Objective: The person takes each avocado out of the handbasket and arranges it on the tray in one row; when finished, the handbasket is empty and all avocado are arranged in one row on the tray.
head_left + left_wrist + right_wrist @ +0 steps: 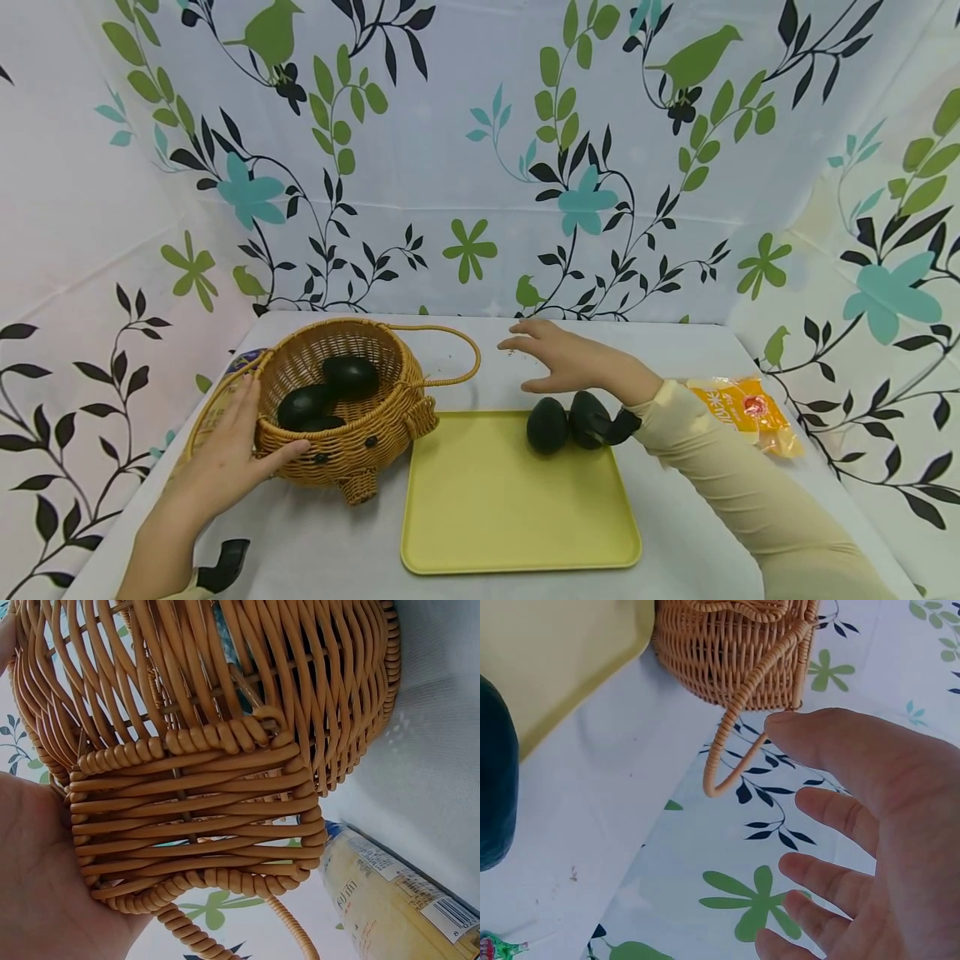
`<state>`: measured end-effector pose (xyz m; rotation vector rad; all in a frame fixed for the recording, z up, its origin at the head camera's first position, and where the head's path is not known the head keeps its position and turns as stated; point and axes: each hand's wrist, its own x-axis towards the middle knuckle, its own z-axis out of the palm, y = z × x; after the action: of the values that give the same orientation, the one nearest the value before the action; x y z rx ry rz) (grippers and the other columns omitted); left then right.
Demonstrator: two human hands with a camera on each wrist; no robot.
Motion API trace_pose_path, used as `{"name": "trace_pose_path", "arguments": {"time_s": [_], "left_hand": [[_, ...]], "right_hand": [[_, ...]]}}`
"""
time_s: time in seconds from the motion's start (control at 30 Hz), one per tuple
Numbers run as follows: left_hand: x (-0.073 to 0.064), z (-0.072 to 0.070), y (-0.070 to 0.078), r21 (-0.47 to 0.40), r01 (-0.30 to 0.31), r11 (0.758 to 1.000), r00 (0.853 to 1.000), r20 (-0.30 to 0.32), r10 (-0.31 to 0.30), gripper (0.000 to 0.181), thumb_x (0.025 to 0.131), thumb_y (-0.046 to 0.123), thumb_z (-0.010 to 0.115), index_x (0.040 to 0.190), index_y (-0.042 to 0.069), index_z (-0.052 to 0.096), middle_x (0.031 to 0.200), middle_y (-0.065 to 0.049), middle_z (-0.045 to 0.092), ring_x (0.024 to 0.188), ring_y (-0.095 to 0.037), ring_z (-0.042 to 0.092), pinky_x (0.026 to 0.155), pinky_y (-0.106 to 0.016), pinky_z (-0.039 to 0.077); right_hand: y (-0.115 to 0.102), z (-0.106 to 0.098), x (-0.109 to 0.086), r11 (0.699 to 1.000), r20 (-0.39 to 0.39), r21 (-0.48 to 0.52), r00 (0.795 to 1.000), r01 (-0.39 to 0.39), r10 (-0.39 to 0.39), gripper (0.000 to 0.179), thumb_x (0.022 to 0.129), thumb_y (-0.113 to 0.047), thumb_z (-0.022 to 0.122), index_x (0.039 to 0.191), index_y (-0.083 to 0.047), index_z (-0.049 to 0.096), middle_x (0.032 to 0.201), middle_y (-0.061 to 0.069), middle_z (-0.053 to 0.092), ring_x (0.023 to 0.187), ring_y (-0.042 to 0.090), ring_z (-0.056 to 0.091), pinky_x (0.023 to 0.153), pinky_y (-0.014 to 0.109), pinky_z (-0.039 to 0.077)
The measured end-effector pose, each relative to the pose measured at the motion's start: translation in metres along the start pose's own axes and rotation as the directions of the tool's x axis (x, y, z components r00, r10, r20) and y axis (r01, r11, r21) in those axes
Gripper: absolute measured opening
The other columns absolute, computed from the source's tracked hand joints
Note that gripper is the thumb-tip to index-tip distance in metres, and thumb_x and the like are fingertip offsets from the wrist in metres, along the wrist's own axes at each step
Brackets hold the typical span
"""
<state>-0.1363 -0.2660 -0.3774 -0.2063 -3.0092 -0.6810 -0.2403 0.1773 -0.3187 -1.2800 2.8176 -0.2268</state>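
A wicker basket with a pig face [341,454] stands on the left of the table, holding several dark, avocado-like fruits [350,377]. My left hand [225,467] rests against the basket's left side, fingers extended and thumb over the front rim. In the left wrist view, the palm lies beside a woven ear-like flap [195,817]. Two more dark fruits [547,426] sit at the far right corner of a yellow tray [517,508]. My right hand [573,358] hovers above and behind them, fingers spread toward the basket's looped handle [720,750], holding nothing.
An orange and yellow packet [750,412] lies right of the tray, beside my right sleeve. Another yellowish packet [397,892] lies behind the basket's left side. A small green and red wrapper [501,948] shows in the right wrist view. Patterned cloth [465,167] surrounds the table.
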Motion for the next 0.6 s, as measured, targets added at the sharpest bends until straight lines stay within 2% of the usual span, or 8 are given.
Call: {"name": "trace_pose_path", "arguments": {"time_s": [0.43, 0.6], "left_hand": [[0.0, 0.0, 0.003, -0.004, -0.003, 1.0, 1.0, 0.002, 0.003, 0.113, 0.083, 0.06, 0.059, 0.149, 0.006, -0.015, 0.156, -0.021, -0.016, 0.14, -0.053, 0.005, 0.097, -0.076, 0.023], [0.0, 0.0, 0.003, 0.0, 0.004, 1.0, 1.0, 0.006, -0.004, 0.113, 0.084, 0.06, 0.058, 0.149, 0.006, -0.016, 0.156, -0.02, -0.017, 0.14, -0.054, 0.005, 0.096, -0.077, 0.023]], "right_hand": [[-0.014, -0.015, 0.013, 1.0, 0.037, -0.022, 0.999, -0.009, 0.01, 0.059, 0.087, -0.031, 0.066, 0.14, -0.016, 0.045, 0.148, 0.017, 0.035, 0.142, 0.035, 0.027, 0.115, 0.05, 0.03], [-0.026, -0.019, 0.027, 0.999, 0.052, -0.031, 0.998, 0.019, -0.017, 0.059, 0.088, -0.032, 0.064, 0.141, -0.017, 0.043, 0.15, 0.016, 0.034, 0.144, 0.033, 0.023, 0.115, 0.049, 0.029]]}}
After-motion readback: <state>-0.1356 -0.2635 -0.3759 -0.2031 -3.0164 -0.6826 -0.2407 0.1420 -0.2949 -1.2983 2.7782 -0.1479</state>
